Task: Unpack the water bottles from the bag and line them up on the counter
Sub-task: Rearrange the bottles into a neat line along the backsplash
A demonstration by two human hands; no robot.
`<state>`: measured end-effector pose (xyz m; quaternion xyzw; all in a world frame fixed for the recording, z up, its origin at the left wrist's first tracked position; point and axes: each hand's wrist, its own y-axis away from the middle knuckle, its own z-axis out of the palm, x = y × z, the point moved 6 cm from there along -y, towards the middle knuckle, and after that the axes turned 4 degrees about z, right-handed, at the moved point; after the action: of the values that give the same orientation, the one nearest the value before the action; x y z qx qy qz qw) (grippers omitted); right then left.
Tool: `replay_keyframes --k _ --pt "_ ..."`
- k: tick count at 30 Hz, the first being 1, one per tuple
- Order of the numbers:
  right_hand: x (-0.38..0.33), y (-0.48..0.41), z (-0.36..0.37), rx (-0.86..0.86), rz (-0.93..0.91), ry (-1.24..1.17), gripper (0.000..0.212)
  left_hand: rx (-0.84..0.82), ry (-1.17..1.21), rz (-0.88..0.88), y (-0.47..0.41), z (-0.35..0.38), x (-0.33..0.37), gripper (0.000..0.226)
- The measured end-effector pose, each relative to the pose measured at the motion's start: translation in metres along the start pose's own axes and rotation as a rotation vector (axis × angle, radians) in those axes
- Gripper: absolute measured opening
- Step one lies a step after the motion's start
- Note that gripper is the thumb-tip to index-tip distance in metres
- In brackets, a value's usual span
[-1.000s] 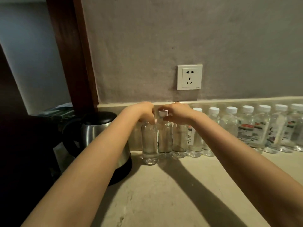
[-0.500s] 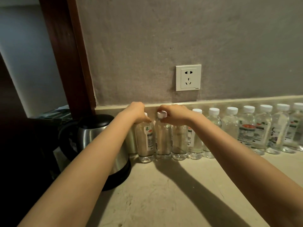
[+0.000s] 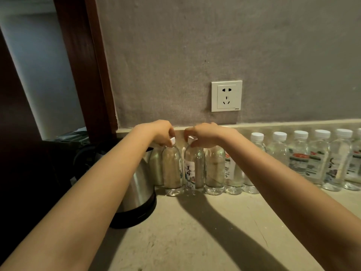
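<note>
On the desk (image 3: 195, 235), beside a kettle (image 3: 138, 184), one bottle (image 3: 172, 169) is pinched at its cap by the left hand (image 3: 162, 133) and the next bottle (image 3: 193, 167) by the right hand (image 3: 207, 133); both are stood upright in the wall-side row (image 3: 298, 163).

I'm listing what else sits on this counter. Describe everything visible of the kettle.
The kettle is brushed metal, seemingly steel, with a black base, a small spout, and a dark handle in shadow. It stands upright on the counter at the left end of the row of bottles. The left forearm crosses in front, hiding part.
</note>
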<state>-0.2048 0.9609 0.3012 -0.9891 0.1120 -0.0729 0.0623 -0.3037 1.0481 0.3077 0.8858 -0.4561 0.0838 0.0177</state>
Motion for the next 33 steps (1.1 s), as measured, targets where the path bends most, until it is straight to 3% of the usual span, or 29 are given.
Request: replay_keyframes --k 6,9,14,17,27,33 --pt "0.002 0.000 -0.015 0.104 0.050 0.077 0.059 0.057 -0.060 -0.108 -0.004 -0.001 0.005 0.045" --pt "-0.008 -0.001 -0.007 0.098 0.020 0.192 0.053 0.054 -0.120 -0.108 -0.010 0.006 0.009 0.039" --pt "0.000 -0.003 -0.003 0.078 0.006 0.072 0.050 0.010 -0.155 0.021 -0.011 0.002 0.013 0.025" --pt "0.003 -0.002 0.001 0.072 -0.018 0.019 0.048 -0.019 -0.167 0.045 -0.009 0.000 0.009 0.035" --pt "0.004 -0.005 0.003 0.050 -0.037 -0.004 0.045 0.068 -0.068 0.069 -0.005 0.007 0.008 0.020" --pt "0.004 -0.006 0.004 0.076 -0.020 -0.045 0.040 0.124 -0.061 0.123 0.000 0.006 0.007 0.043"
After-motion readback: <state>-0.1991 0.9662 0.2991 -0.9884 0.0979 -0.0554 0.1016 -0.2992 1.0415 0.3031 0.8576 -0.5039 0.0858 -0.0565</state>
